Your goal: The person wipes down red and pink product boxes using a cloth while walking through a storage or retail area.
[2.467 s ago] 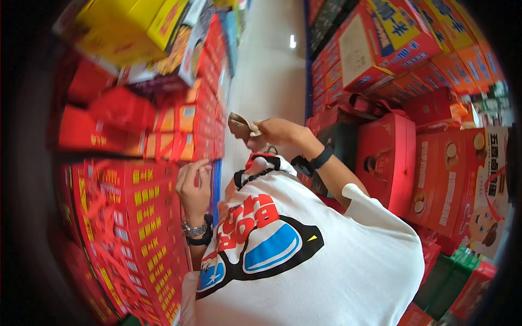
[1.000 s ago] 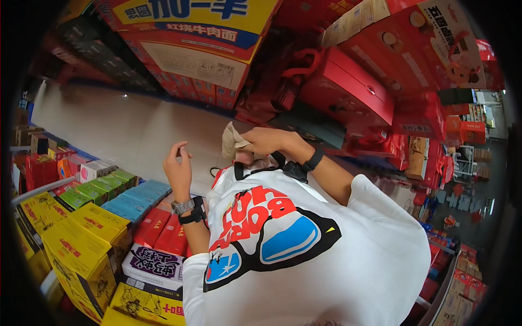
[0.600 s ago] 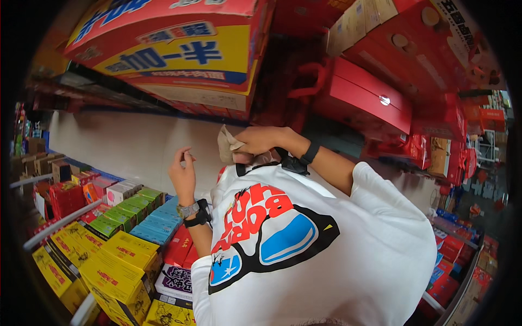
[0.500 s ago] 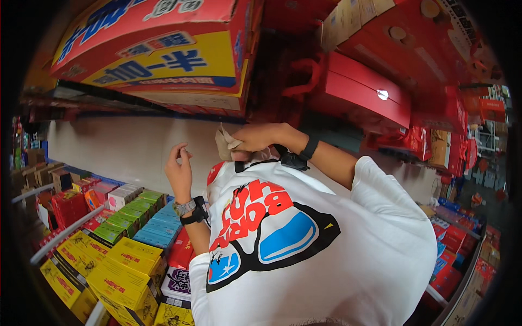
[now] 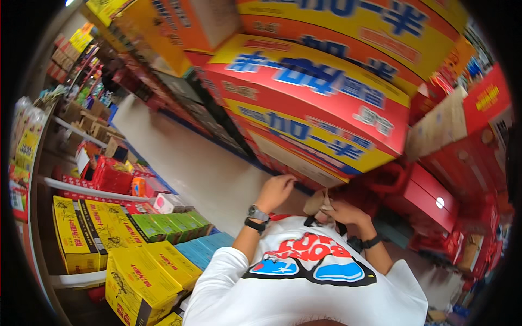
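Note:
My right hand (image 5: 349,212) is closed on a crumpled beige cloth (image 5: 314,203), held close in front of my white shirt. To its left, my left hand (image 5: 276,191) is raised with loosely bent fingers and holds nothing. Its fingertips appear close to the lower edge of a stacked red and yellow carton (image 5: 315,117), but I cannot tell whether they touch it. A watch (image 5: 257,212) and a black band are on the left wrist. Another black band (image 5: 373,241) is on the right wrist.
Shelving on the left carries yellow boxes (image 5: 142,277), green boxes (image 5: 166,225) and blue boxes (image 5: 205,247). A pale floor aisle (image 5: 179,157) runs between it and the carton stacks ahead. Red gift boxes (image 5: 421,190) stand on the right.
The view has swung left, bringing the carton stack to the middle and more of the aisle into sight. My right hand still holds the cloth; my left hand is now nearer the cartons.

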